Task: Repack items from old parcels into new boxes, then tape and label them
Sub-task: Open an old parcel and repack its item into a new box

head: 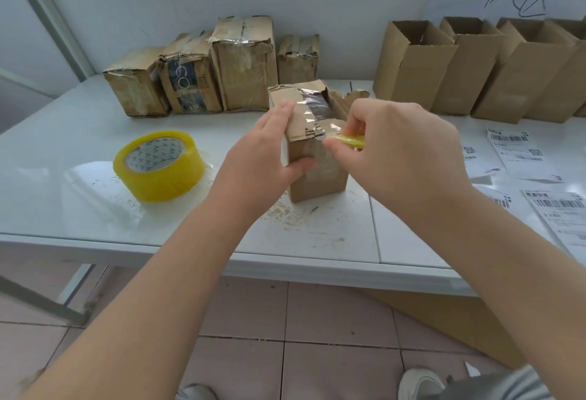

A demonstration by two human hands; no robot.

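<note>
1. Two hands work a worn parcel standing upright mid-table, its top flaps torn open.
2. Left hand grips the parcel's left side, thumb across the front.
3. Right hand pinches a small yellow tool against the taped flap.
4. Four battered parcels line the wall behind; open new boxes stand at right.
5. Yellow tape roll lies at left, printed labels at right.
</note>
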